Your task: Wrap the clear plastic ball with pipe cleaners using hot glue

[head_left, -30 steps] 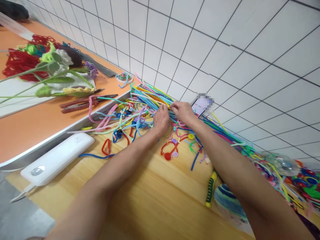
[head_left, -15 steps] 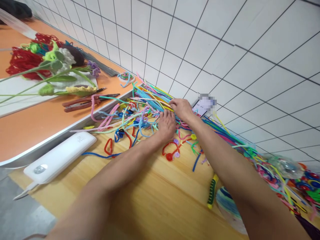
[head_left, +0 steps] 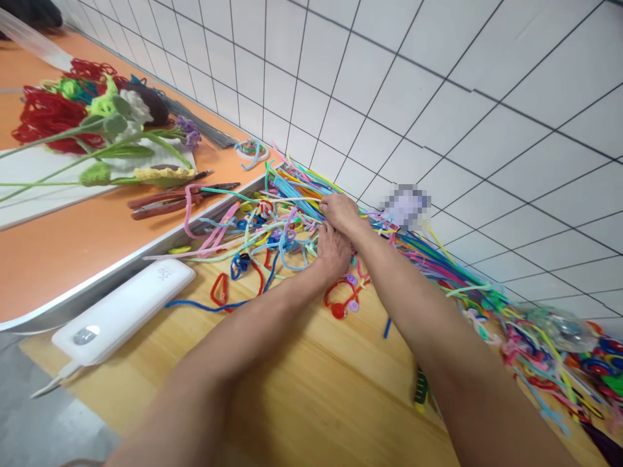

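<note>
Pipe cleaners (head_left: 298, 194): multicoloured heap along the tiled wall (head_left: 341, 97), on the wooden table (head_left: 321, 395), at both hands' fingers.
Right hand (head_left: 342, 213): fingers curled narrow over the pipe cleaners; cannot tell whether any are gripped.
Left hand (head_left: 333, 251): just beside the right, fingers close together, tips hidden; cannot tell its hold.
Red button (head_left: 338, 309): on wood, near the left wrist.
Pliers (head_left: 165, 203): on the orange table (head_left: 73, 253).
</note>
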The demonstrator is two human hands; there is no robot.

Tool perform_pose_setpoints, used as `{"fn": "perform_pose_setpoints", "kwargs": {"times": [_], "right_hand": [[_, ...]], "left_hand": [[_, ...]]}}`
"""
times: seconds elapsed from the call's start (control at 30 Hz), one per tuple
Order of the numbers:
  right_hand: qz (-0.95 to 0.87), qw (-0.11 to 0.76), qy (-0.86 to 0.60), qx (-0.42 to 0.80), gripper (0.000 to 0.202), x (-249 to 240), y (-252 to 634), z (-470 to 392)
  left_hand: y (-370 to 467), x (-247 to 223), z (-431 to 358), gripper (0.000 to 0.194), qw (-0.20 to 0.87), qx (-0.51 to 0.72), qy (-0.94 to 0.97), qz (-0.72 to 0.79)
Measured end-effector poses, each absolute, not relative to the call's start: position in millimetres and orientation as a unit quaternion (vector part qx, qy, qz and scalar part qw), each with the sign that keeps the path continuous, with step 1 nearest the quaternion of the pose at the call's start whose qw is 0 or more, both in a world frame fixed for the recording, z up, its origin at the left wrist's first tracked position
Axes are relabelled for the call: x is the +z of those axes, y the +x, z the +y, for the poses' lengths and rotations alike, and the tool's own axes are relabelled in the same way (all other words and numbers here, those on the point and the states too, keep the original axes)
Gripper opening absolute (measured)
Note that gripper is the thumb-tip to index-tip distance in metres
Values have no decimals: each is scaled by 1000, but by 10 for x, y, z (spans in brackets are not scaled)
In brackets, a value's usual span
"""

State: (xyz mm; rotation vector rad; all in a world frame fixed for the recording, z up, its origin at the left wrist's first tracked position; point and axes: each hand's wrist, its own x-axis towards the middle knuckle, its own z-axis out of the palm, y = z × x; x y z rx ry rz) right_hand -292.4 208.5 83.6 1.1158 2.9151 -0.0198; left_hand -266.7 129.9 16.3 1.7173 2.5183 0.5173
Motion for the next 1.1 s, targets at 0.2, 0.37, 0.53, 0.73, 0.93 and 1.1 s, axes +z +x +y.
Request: {"fn": "perform_pose_setpoints", "kwargs": {"times": [0.2,0.37,0.53,0.73,0.93,1.1], "right_hand": [[931,-13,364,1,31,773,-3045,2025],[946,-35,322,-35,28,845,-2947,2126],[953,-77,280,-84,20,1007,-2797,2208],[936,-216,199,-193,11,1432,-2821,2117],[948,-257,173,-76,9,2201,-2319,1856],[950,-175,254,55,12,2530,-1506,1792]], "left_hand": [[-2654,156,1273,63,23,181,559,809],[-2615,154,1262,60,11,184,543,819],[-2591,166,1267,58,2,183,527,830],[-2620,127,1250,60,1,178,550,816],[-2739,134,1290,54,12,201,535,820],[-2812,213,1286,46,23,224,533,816]]}}
